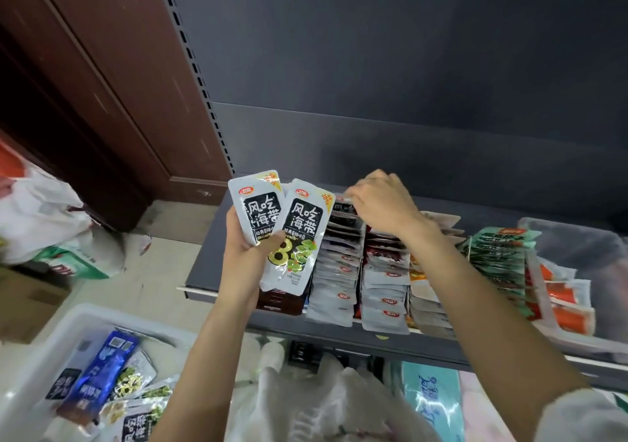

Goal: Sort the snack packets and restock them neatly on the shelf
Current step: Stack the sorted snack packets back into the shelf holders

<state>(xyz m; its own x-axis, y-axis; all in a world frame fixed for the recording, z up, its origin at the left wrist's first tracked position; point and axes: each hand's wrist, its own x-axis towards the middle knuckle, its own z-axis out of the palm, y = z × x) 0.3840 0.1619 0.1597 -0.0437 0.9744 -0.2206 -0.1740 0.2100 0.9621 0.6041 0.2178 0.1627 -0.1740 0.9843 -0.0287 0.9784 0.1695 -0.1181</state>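
Observation:
My left hand [249, 248] grips two white-and-black snack packets [294, 231], fanned upright, above the left front of the dark shelf [204, 265]. My right hand [384, 203] reaches over the back of the packet rows, and its fingers pinch the top of a packet [345, 200] at the rear of the white-and-black row [336, 271]. Beside that row stand a red-and-white row [385, 282], an orange-and-white row [428, 302], a green row [499, 258] and an orange-red row [564, 299].
A white crate [85, 316] at lower left holds several loose packets, among them a blue one [102, 373]. White plastic bags [37, 210] lie on the floor at left by a brown door. More bags and a teal pack [431, 404] sit under the shelf.

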